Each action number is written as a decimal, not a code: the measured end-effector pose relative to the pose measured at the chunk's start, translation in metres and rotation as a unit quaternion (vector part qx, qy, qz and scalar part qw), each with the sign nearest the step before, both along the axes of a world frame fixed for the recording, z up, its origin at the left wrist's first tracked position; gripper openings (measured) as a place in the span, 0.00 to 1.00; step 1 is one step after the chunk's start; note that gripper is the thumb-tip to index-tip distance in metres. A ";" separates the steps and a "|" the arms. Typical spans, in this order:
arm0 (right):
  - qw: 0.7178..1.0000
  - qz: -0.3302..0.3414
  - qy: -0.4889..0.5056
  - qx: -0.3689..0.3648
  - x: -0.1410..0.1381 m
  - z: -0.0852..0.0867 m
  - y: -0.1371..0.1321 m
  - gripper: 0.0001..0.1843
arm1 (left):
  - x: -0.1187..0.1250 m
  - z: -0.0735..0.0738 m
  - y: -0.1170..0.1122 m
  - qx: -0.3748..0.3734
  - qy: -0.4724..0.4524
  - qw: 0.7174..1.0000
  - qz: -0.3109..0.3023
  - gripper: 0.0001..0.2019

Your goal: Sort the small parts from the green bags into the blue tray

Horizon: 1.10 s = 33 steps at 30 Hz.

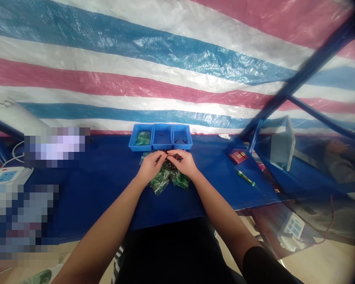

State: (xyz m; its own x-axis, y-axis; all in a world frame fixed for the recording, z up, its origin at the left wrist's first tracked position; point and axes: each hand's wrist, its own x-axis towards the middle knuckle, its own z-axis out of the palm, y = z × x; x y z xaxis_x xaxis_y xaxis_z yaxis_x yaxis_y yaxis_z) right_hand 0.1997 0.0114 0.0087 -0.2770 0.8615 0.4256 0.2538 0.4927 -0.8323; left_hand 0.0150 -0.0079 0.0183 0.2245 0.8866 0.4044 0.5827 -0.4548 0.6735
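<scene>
My left hand (150, 165) and my right hand (184, 163) meet over a blue table (106, 177), fingers pinched together around a small dark part (167, 154) that I cannot make out clearly. Under both hands lies a heap of small green circuit boards in clear bags (168, 178). Just beyond my fingers stand three blue bins in a row: the left bin (141, 139) holds green boards, the middle bin (162, 138) and the right bin (182, 138) hold a few small dark pieces.
A red box (238, 156) and a green pen-like item (246, 178) lie to the right. A white power strip (6, 175) sits at the far left. A blue metal frame (286, 90) and a grey stand (284, 144) rise at right. Striped tarpaulin (165, 59) hangs behind.
</scene>
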 end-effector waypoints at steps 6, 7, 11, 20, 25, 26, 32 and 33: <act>1.000 0.009 0.014 -0.003 0.000 0.004 -0.002 0.14 | 0.000 0.000 0.000 0.011 0.001 1.000 -0.008 0.17; 1.000 0.013 0.017 -0.005 0.000 0.005 -0.002 0.14 | 0.000 -0.001 0.001 0.012 -0.002 1.000 -0.009 0.17; 0.999 0.018 0.034 -0.021 -0.001 0.010 -0.004 0.15 | 0.000 -0.004 0.002 0.024 -0.007 1.000 0.012 0.15; 0.999 -0.018 0.021 -0.019 0.000 0.007 -0.003 0.15 | 0.000 -0.002 -0.002 0.021 -0.024 0.999 0.032 0.15; 1.000 0.003 -0.008 0.025 0.002 0.005 0.000 0.12 | 0.001 -0.003 -0.002 0.019 -0.032 0.999 0.019 0.15; 1.000 0.006 -0.011 0.028 0.003 0.006 0.000 0.12 | 0.001 -0.003 -0.002 0.020 -0.031 0.999 0.020 0.15; 1.000 0.003 0.014 0.020 0.001 0.007 -0.001 0.12 | 0.001 -0.003 -0.002 0.019 -0.026 0.999 0.033 0.15; 1.000 -0.008 0.021 0.015 0.001 0.007 -0.001 0.12 | 0.001 -0.003 -0.002 0.021 -0.026 0.999 0.035 0.16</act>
State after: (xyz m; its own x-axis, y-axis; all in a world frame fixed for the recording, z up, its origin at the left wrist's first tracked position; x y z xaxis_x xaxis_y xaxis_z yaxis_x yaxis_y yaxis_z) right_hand 0.2009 0.0102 0.0154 -0.2443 0.8527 0.4617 0.2265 0.5131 -0.8279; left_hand 0.0162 -0.0099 0.0155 0.1398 0.8814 0.4513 0.5785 -0.4426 0.6852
